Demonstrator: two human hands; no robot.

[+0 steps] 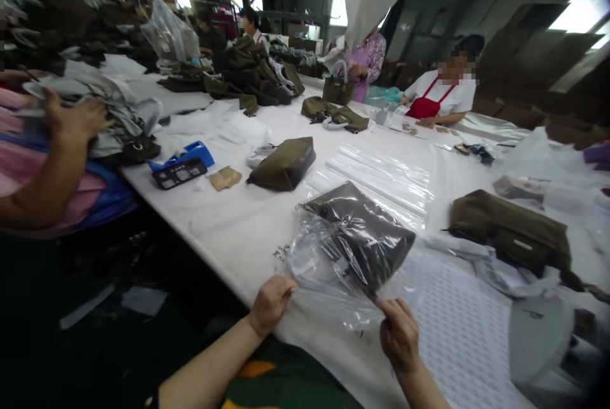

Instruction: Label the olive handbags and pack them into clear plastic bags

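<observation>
On the white table in front of me lies a dark olive handbag (pixel 369 231) inside a clear plastic bag (pixel 317 263). The plastic bag's open end faces me. My left hand (pixel 272 301) is closed in a pinch on the left side of its edge. On the right, my right hand (pixel 399 331) pinches the same plastic near a corner of the handbag. Pale material, perhaps the handles, shows blurred through the plastic. A stack of flat clear plastic bags (pixel 381 174) lies just beyond.
An olive bag (pixel 283 164) stands beyond to the left, near a blue tape dispenser (pixel 190 156) and brown card pieces (pixel 225 178). Another olive bag (pixel 509 231) lies to the right beside a printed white sheet (pixel 452 314). A co-worker's hand (pixel 76 117) handles bags at left; other people stand across the table.
</observation>
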